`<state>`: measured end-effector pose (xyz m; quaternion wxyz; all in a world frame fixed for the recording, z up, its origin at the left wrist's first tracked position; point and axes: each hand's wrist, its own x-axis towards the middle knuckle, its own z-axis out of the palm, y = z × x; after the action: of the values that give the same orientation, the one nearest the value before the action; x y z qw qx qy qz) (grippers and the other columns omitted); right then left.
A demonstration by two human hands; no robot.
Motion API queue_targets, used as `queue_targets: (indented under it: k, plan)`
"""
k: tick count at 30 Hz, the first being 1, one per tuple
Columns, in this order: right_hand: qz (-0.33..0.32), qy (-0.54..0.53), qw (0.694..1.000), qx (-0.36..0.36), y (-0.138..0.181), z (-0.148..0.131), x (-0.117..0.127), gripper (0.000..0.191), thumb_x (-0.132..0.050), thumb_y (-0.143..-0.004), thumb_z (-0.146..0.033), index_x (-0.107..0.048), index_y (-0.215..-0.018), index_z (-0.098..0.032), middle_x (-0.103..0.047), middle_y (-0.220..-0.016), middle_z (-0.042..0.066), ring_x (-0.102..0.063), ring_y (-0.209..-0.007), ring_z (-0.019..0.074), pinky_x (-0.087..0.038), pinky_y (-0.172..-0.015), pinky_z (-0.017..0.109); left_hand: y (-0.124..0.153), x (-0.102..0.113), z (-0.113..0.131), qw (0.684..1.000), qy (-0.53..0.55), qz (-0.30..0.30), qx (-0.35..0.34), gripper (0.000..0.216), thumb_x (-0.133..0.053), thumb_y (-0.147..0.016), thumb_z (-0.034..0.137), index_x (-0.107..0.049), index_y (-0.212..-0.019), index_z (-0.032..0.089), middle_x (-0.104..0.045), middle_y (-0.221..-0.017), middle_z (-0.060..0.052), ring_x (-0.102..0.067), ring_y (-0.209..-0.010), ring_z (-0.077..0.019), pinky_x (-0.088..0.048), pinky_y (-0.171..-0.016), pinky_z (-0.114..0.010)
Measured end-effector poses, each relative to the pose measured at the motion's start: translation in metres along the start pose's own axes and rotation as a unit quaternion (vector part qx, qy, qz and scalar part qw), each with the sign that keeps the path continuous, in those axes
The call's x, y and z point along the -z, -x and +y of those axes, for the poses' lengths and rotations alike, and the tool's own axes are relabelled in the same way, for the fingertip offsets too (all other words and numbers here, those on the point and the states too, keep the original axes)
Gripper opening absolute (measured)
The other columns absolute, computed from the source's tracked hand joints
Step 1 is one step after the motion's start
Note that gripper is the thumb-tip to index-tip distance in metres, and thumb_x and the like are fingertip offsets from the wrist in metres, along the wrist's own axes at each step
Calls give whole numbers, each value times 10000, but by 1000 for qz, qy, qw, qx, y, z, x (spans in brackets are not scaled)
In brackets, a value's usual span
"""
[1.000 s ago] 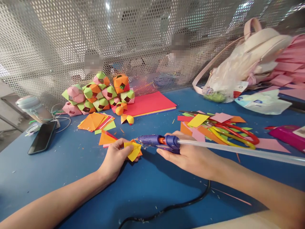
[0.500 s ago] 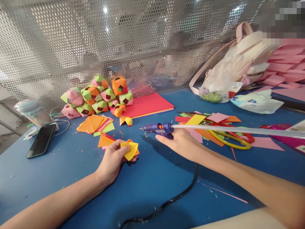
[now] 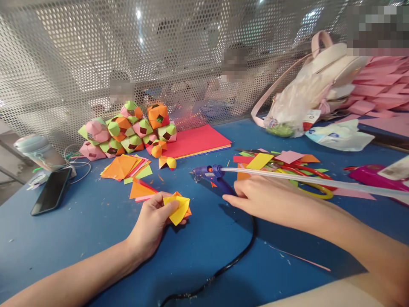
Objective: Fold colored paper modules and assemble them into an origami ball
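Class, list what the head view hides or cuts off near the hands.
In the head view:
Orange paper in the left hand: mostly hidden by yellow paper.
Glue gun handle's end: hidden by the right hand.
Glue stick, far end: cut off by the right edge.
Black cord, far end: cut off by the bottom edge.

- the left forearm (image 3: 86, 269) is extended, bare, from the lower left; the left wrist (image 3: 133, 244) is held nearly straight;
- the left hand (image 3: 151, 219) is closed in a pinch; its thumb is laid on top, its fingers are partly hidden;
- the right forearm (image 3: 316, 228) is stretched, bare, from the lower right;
- the right hand (image 3: 254, 194) is held back upward, well apart from the left; its thumb is pointed leftward, its fingers are curled.
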<state>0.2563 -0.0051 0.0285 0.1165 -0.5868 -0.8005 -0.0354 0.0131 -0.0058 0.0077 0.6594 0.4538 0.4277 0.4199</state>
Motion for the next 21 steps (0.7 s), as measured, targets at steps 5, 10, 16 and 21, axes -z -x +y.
queue_targets:
  k: [5,10,16,21]
  plan:
    - [-45,-320,944,72,3,-38,0,123,-502,-843,-273,-543,-754,-199,-590,-647,-22,-512,-547,101,-394,-502,230,5,-4,-6,998,-64,2,-29,166,-662,-753,321,-606,-764,165,-657,-692,-11,-599,-617,-136,-464,-613,-253]
    - [-60,-467,882,36,-5,-60,-13,58,-531,-807,-237,-534,-793,-181,-564,-668,-25,-514,-593,97,-435,-539,216,9,-5,-9,991,-133,5,-31,189,-652,-759,353,-637,-791,167,-639,-743,-11,-565,-664,-126,-440,-627,-232]
    - [-34,-494,869,18,-6,-65,-23,76,-511,-776,-168,-499,-703,-182,-522,-619,-37,-490,-567,94,-424,-529,216,10,-5,-11,991,-130,-8,-11,207,-643,-760,374,-627,-813,174,-629,-734,-6,-558,-667,-127,-427,-617,-228]
    - [-23,-495,868,16,-7,-66,-27,81,-509,-755,-139,-483,-692,-183,-502,-612,-42,-474,-560,90,-415,-530,216,10,-6,-12,994,-107,-2,-7,197,-636,-766,360,-611,-819,172,-620,-729,-1,-548,-652,-117,-417,-603,-217]
